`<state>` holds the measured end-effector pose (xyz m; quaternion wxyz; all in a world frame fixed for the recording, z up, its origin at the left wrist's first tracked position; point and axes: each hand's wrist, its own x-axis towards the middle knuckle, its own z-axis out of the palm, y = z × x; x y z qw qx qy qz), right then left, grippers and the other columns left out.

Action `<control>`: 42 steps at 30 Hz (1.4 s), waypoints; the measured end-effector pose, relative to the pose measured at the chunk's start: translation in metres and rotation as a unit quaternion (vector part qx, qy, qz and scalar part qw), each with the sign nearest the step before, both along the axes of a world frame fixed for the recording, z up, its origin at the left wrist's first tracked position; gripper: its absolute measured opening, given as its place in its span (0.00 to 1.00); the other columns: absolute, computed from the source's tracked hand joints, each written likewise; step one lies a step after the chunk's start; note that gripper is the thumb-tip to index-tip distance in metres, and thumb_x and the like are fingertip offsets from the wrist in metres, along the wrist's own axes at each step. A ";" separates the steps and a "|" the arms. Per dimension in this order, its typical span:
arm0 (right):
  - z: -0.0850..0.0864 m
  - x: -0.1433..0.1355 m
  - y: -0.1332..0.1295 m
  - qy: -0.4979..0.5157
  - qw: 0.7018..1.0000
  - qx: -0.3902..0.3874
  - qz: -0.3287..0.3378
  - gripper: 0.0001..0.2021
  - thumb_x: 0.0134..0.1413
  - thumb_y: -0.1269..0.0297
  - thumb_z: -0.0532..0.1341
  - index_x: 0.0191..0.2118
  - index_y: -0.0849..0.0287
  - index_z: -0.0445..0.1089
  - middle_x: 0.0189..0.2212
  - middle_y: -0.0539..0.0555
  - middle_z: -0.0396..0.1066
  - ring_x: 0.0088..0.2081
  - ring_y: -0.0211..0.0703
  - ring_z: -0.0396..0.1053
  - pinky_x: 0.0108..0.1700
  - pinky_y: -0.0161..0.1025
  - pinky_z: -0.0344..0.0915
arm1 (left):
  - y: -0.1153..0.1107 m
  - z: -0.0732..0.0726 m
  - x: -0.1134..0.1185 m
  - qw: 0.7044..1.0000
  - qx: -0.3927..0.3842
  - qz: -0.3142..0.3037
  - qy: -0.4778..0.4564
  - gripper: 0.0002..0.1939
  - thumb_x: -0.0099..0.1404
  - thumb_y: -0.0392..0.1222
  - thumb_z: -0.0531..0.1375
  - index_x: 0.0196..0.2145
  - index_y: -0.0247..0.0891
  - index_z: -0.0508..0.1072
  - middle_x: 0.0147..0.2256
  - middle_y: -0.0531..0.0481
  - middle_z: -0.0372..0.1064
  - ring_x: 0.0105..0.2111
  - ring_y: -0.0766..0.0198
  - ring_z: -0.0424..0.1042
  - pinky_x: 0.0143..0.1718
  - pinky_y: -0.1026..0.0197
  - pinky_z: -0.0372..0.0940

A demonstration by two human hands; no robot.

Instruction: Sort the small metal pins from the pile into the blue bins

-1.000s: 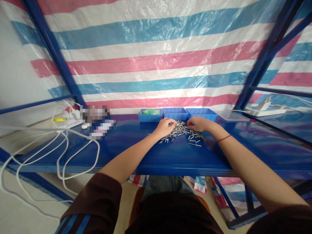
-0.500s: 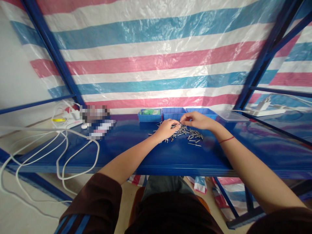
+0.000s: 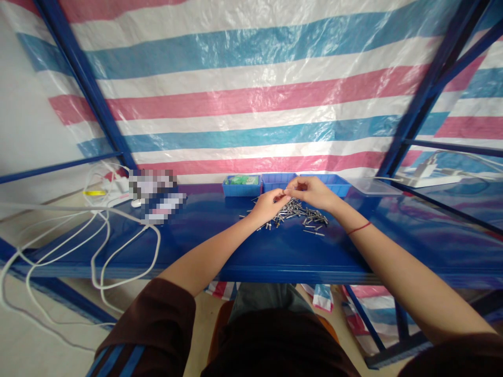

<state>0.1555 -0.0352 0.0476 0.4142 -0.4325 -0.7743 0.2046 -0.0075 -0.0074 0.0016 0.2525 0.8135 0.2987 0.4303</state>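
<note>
A loose pile of small metal pins that look like blind rivets (image 3: 293, 209) lies on the blue table, with a few strays at its near right side. Above the pile's far left part, my left hand (image 3: 270, 204) is closed in a pinch. My right hand (image 3: 310, 192) is closed too, its thumb and fingers meeting the left fingertips. Whatever sits between the fingertips is too small and too covered to make out. Behind the hands stand blue bins: a left bin (image 3: 241, 189) with green and white packaging, a middle bin (image 3: 275, 180) and a right bin (image 3: 338, 186), both partly hidden.
White cables (image 3: 157, 246) loop over the table's left end and down its front. A blurred-out item (image 3: 163, 207) lies beside them. A clear plastic lid (image 3: 375, 187) rests at the back right, near a white power strip (image 3: 428, 175). Blue frame posts (image 3: 422, 89) rise at both sides.
My right hand has shifted left and its fingertips have come together with those of my left hand. My left hand has moved slightly left and up. The pile looks the same.
</note>
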 end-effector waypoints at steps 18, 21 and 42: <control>0.007 0.006 -0.007 -0.106 0.989 0.099 -0.023 0.07 0.46 0.66 0.57 0.29 0.60 0.72 0.28 0.52 0.72 0.27 0.38 0.64 0.32 0.38 0.61 | 0.000 0.005 0.000 0.996 -0.032 0.023 -0.077 0.08 0.57 0.43 0.60 0.31 0.35 0.70 0.29 0.50 0.71 0.31 0.67 0.70 0.37 0.62 0.63; 0.006 0.010 -0.004 -0.114 0.988 0.097 -0.030 0.08 0.48 0.65 0.56 0.31 0.60 0.72 0.29 0.53 0.73 0.28 0.38 0.65 0.32 0.38 0.61 | 0.000 0.006 -0.001 0.996 -0.016 0.031 -0.083 0.10 0.57 0.46 0.60 0.30 0.36 0.69 0.29 0.51 0.71 0.30 0.67 0.69 0.36 0.62 0.63; 0.007 0.021 0.001 -0.141 0.978 0.103 -0.117 0.15 0.53 0.58 0.53 0.28 0.62 0.71 0.25 0.54 0.71 0.27 0.39 0.65 0.32 0.37 0.59 | -0.006 0.006 -0.006 0.992 0.086 0.023 0.086 0.11 0.63 0.45 0.53 0.36 0.38 0.72 0.34 0.50 0.72 0.35 0.65 0.70 0.40 0.62 0.63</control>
